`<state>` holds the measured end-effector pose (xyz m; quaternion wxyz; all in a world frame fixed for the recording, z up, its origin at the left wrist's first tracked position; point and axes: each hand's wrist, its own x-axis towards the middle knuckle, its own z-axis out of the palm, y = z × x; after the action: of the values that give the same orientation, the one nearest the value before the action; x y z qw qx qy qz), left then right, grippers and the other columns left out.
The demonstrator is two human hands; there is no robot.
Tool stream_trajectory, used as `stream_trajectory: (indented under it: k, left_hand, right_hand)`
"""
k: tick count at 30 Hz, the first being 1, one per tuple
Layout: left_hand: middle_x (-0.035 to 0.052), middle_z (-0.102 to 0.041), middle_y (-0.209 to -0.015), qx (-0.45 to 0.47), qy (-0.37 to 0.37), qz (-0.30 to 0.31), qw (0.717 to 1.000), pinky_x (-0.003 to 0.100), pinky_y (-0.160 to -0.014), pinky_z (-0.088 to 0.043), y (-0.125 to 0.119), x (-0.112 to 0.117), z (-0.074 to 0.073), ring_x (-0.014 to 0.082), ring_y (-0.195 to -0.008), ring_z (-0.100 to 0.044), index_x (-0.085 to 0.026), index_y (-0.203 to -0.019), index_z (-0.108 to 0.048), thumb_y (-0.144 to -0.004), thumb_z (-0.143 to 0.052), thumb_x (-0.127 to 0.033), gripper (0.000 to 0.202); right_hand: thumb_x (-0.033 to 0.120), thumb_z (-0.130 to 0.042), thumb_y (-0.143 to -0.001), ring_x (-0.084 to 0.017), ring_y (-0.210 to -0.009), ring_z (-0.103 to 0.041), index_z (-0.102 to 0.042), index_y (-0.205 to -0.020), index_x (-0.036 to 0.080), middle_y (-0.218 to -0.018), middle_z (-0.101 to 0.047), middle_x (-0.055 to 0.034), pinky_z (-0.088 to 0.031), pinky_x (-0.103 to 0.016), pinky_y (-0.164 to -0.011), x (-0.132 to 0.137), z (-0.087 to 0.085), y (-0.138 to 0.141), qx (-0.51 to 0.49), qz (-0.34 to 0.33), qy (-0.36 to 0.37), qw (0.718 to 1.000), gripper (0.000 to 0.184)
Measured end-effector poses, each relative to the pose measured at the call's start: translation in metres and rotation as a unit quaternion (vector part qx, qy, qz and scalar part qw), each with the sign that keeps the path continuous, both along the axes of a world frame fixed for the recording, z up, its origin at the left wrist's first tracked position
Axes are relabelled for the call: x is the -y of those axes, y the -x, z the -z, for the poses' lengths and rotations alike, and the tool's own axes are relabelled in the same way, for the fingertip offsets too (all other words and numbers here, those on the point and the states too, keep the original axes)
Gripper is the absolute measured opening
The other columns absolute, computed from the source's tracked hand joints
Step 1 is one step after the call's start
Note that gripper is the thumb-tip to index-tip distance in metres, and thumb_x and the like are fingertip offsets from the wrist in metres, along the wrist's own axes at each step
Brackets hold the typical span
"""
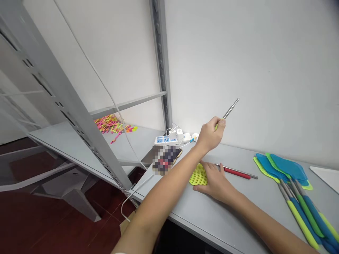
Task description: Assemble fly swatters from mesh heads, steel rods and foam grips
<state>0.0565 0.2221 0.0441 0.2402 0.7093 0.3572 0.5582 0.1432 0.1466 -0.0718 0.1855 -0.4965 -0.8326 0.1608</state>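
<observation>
Rod [231,108] clasped in left hand [211,135], raised clear of shelf [212,218], with right hand [219,180] spread over yellow mesh [198,176], seemingly for steadiness.

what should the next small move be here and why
Probably lower the left hand to bring its metal rod toward the yellow-green mesh piece: the rod is raised above the shelf, while the right hand is spread over the mesh, seemingly steadying it.
</observation>
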Motion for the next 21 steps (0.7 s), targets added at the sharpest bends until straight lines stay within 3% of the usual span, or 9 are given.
stream_trajectory:
  k: [3, 10, 14, 18, 21]
  left_hand:
    - [-0.0061, -0.046, -0.061, -0.008, -0.024, 0.006, 1.0, 0.025, -0.059, -0.033, 0.001, -0.005, 0.013, 0.0108, -0.056, -0.043, -0.021, -0.08, -0.055, -0.097, -0.047, -0.037, 0.025]
    - [-0.0047, -0.046, -0.062, 0.023, -0.031, -0.019, 0.999, 0.025, -0.055, -0.034, 0.013, 0.009, 0.067, 0.0112, -0.055, -0.043, -0.019, -0.085, -0.057, -0.099, -0.04, -0.036, 0.028]
    - [-0.0053, -0.044, -0.061, 0.036, -0.037, -0.026, 0.998, 0.025, -0.054, -0.033, 0.02, 0.017, 0.08, 0.0106, -0.052, -0.04, -0.019, -0.086, -0.057, -0.099, -0.041, -0.037, 0.028]
    - [-0.0066, -0.04, -0.057, 0.046, -0.045, -0.027, 0.998, 0.024, -0.052, -0.034, 0.018, 0.023, 0.084, 0.0108, -0.05, -0.039, -0.019, -0.09, -0.055, -0.101, -0.037, -0.04, 0.029]
    - [-0.0061, -0.042, -0.058, 0.037, -0.057, -0.014, 0.998, 0.024, -0.053, -0.036, 0.015, 0.029, 0.084, 0.0105, -0.05, -0.041, -0.019, -0.091, -0.055, -0.101, -0.037, -0.04, 0.029]
  right_hand:
    - [0.053, -0.074, -0.067, -0.034, -0.128, -0.046, -0.039, -0.14, 0.023, -0.131, -0.057, -0.0126, -0.001, -0.068, -0.112, -0.001, -0.003, -0.004, 0.001, -0.017, 0.011, 1.0, 0.087]
    - [0.052, -0.081, -0.059, -0.031, -0.121, -0.051, -0.047, -0.13, 0.024, -0.12, -0.06, -0.0092, -0.003, -0.065, -0.115, -0.002, -0.011, -0.025, -0.002, -0.056, 0.028, 0.998, 0.084]
    - [0.044, -0.075, -0.071, -0.028, -0.121, -0.051, -0.048, -0.128, 0.028, -0.121, -0.06, -0.0061, -0.007, -0.064, -0.117, -0.001, -0.02, -0.037, -0.005, -0.101, 0.01, 0.995, 0.065]
    - [0.032, -0.053, -0.094, -0.025, -0.122, -0.054, -0.051, -0.13, 0.03, -0.124, -0.062, -0.0049, -0.013, -0.064, -0.116, -0.001, -0.013, -0.039, 0.05, -0.16, -0.079, 0.983, 0.036]
    - [0.014, -0.043, -0.096, -0.027, -0.121, -0.055, -0.055, -0.127, 0.021, -0.119, -0.066, -0.0099, -0.024, -0.062, -0.114, 0.001, -0.006, -0.037, 0.11, -0.195, -0.209, 0.952, 0.034]
